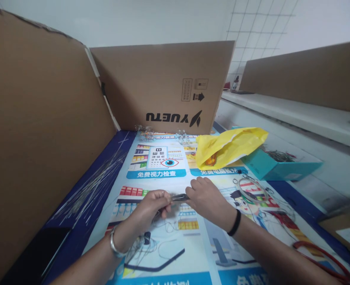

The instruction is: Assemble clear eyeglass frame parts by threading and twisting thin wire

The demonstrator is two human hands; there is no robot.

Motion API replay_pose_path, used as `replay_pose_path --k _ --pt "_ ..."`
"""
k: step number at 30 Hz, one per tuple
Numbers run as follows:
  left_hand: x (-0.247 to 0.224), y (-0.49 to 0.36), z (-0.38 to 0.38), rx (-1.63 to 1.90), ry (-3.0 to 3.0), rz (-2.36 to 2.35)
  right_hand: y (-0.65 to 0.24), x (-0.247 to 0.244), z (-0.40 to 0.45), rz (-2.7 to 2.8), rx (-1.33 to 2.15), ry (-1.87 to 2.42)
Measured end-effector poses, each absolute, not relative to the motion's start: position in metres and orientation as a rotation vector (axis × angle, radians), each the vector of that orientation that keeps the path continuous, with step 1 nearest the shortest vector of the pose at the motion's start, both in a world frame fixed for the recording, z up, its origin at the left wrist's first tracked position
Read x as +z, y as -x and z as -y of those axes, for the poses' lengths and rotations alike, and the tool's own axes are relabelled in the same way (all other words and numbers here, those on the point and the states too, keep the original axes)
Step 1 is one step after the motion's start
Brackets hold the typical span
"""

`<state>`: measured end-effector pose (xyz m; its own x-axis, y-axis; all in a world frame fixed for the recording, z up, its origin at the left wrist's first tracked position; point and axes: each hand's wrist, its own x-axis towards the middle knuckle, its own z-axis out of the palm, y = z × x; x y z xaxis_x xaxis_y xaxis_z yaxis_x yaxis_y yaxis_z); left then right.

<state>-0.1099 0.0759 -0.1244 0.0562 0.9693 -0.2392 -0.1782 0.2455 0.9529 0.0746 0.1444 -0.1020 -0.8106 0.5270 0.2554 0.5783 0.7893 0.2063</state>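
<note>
Near the middle of the printed table cover (157, 182), my right hand (206, 200) is wrapped round a small pair of pliers (179, 197). The pliers' jaws point left and meet the fingertips of my left hand (154, 206). Those fingers are pinched together; a thin wire seems to be between them, though the tips hide most of it. Fine wire also shows just under the left fingers. A loose tangle of thin wire (143, 245) with a small black piece lies below my left wrist.
Long thin wires (92, 186) lie at the left, beside a cardboard wall (38, 118). A yellow bag (231, 146), a teal box (290, 168) of dark pieces and a wire coil (252, 190) are at the right. A red ring (323, 257) lies front right. Cardboard (163, 87) stands behind.
</note>
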Motion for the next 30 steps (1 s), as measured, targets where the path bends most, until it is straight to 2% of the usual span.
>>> replay_pose_path --k 30 --pt "-0.120 0.106 -0.077 1.069 -0.898 -1.237 -0.074 -0.111 -0.150 2.850 -0.357 0.898"
